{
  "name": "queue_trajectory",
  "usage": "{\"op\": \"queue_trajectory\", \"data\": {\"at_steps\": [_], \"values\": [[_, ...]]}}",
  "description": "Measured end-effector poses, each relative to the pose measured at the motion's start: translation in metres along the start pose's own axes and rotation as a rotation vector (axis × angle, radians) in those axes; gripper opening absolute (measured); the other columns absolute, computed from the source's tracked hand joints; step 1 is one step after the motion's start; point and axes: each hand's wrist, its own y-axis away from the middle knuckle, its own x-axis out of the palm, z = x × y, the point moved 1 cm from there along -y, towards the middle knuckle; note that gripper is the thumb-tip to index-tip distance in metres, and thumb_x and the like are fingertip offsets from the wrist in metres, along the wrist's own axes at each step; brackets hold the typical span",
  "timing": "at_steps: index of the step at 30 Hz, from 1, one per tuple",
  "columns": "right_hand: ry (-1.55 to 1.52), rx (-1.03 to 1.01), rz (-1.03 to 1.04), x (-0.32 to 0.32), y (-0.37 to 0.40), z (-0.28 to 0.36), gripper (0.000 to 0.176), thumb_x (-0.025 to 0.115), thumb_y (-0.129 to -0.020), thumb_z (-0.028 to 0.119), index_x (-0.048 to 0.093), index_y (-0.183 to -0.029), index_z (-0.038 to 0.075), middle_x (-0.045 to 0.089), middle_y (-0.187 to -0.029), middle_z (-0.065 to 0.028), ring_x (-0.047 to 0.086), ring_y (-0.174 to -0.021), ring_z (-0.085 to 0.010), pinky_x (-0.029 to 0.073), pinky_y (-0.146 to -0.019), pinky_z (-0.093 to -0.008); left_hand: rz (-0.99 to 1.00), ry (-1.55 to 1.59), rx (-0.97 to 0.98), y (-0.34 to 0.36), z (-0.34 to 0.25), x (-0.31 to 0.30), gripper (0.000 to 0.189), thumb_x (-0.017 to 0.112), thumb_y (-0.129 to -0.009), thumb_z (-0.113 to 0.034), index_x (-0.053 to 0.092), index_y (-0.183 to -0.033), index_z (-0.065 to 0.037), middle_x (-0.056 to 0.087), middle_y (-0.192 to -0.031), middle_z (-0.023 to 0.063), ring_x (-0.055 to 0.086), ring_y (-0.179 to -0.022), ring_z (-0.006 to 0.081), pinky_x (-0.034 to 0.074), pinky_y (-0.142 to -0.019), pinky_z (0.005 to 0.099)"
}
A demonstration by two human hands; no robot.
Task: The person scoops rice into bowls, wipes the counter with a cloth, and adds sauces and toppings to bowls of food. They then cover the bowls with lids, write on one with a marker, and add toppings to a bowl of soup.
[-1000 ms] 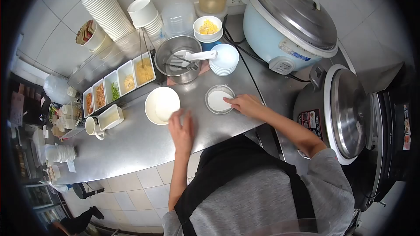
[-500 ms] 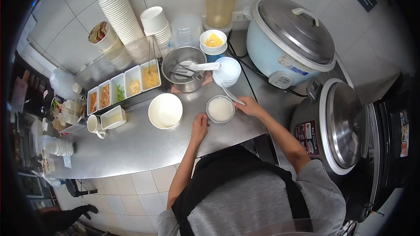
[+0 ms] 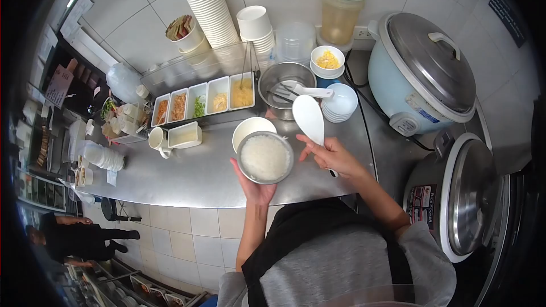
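My left hand holds up a metal bowl of white rice from below, fingers round its underside. The bowl overlaps the large white paper bowl on the steel counter behind it. In my right hand is a white rice paddle, its blade pointing up and away from me, the handle end showing below my fingers. The paddle stands apart from the rice bowl, to its right. My right index finger is stretched towards the bowl.
A steel pot with white-handled utensils stands behind, beside stacked small bowls. Topping trays line the left back. Two rice cookers, one light blue and one dark, are on the right. A person in black stands at far left.
My left hand has lifted the rice bowl off the counter and moved it left, in front of the paper bowl. The paddle has swung up, away from the bowl. The view has shifted.
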Motion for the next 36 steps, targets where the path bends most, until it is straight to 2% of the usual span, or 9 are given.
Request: {"op": "queue_trajectory", "data": {"at_steps": [5,7,14,17,23,26,29,34,36], "values": [[-0.037,0.032,-0.035,-0.013,0.0,-0.007,0.039,0.041,-0.094,0.024,0.045,-0.125,0.0,0.06,-0.078,-0.0063,0.027,-0.042,-0.0011,0.026,-0.039,-0.019,0.008,-0.614,0.258,-0.03,-0.057,-0.007,0.062,0.038,-0.089,-0.051,0.03,-0.136,-0.012,0.038,-0.132,0.0123,0.04,-0.119,0.0282,0.035,-0.098,0.041],[-0.046,0.011,-0.037,-0.015,-0.001,-0.004,0.039,0.041,-0.094,0.024,0.045,-0.125,0.0,0.06,-0.078,-0.0068,0.028,-0.042,-0.0011,0.026,-0.039,-0.019,0.014,-1.251,0.459,-0.049,-0.07,-0.009,0.06,0.047,-0.086,-0.045,0.034,-0.134,-0.012,0.039,-0.129,0.0138,0.041,-0.117,0.0287,0.036,-0.096,0.0405],[-0.089,-0.04,-0.042,-0.016,-0.007,-0.001,0.042,0.043,-0.093,0.03,0.047,-0.123,-0.001,0.059,-0.073,-0.0061,0.029,-0.04,-0.0009,0.024,-0.038,-0.0196,0.123,-2.427,0.685,-0.083,-0.038,-0.065,0.053,0.064,-0.076,-0.036,0.049,-0.122,-0.014,0.048,-0.113,0.0155,0.048,-0.105,0.0299,0.038,-0.088,0.0402],[-0.073,-0.028,-0.045,-0.019,-0.008,0.002,0.039,0.041,-0.094,0.024,0.046,-0.124,-0.001,0.059,-0.073,-0.0058,0.027,-0.041,-0.0008,0.025,-0.038,-0.0188,0.143,-2.404,0.213,-0.081,-0.048,-0.042,0.042,0.065,-0.073,-0.035,0.056,-0.107,-0.012,0.056,-0.099,0.0113,0.055,-0.095,0.0279,0.042,-0.081,0.0407],[0.014,-0.06,-0.01,-0.01,-0.025,0.007,0.036,0.043,-0.094,0.024,0.05,-0.121,0.001,0.059,-0.07,-0.0038,0.027,-0.042,0.0,0.024,-0.038,-0.0186,0.358,-2.798,0.144,-0.106,-0.019,-0.074,0.025,0.065,-0.068,-0.033,0.062,-0.077,-0.01,0.061,-0.087,0.0095,0.061,-0.08,0.0248,0.046,-0.069,0.0402],[0.183,-0.154,-0.044,-0.008,-0.049,0.002,0.031,0.05,-0.089,0.024,0.057,-0.113,0.005,0.06,-0.068,-0.0014,0.042,-0.046,-0.0053,0.033,-0.045,-0.022,0.287,-2.624,-0.04,-0.117,-0.032,-0.067,0.023,0.063,-0.067,-0.03,0.062,-0.072,-0.008,0.06,-0.086,0.0118,0.061,-0.077,0.0277,0.046,-0.072,0.0411],[0.558,-0.468,-0.128,-0.008,-0.084,-0.013,0.025,0.06,-0.08,0.019,0.062,-0.101,0.005,0.064,-0.071,-0.0059,0.059,-0.061,-0.0163,0.043,-0.056,-0.0274,0.151,-2.271,0.107,-0.102,-0.066,-0.041,0.023,0.063,-0.066,-0.026,0.061,-0.074,-0.005,0.059,-0.088,0.0152,0.06,-0.08,0.029,0.046,-0.075,0.0418],[0.996,-0.544,-0.056,0.026,-0.14,-0.051,0.022,0.066,-0.072,0.023,0.064,-0.083,0.004,0.063,-0.073,-0.0113,0.061,-0.07,-0.0269,0.044,-0.062,-0.0315,0.115,-1.7,0.622,-0.039,-0.123,-0.045,0.034,0.06,-0.07,-0.015,0.057,-0.102,-0.003,0.045,-0.121,0.013,0.043,-0.114,0.0266,0.034,-0.095,0.032],[1.191,-0.483,0.06,0.05,-0.155,-0.061,0.022,0.067,-0.069,0.024,0.064,-0.08,0.005,0.063,-0.074,-0.0127,0.061,-0.074,-0.0294,0.043,-0.067,-0.0345,-0.101,-0.993,0.454,0.004,-0.138,-0.043,0.048,0.055,-0.072,-0.007,0.047,-0.12,-0.001,0.04,-0.129,0.0127,0.039,-0.119,0.0275,0.03,-0.1,0.0354]]}}
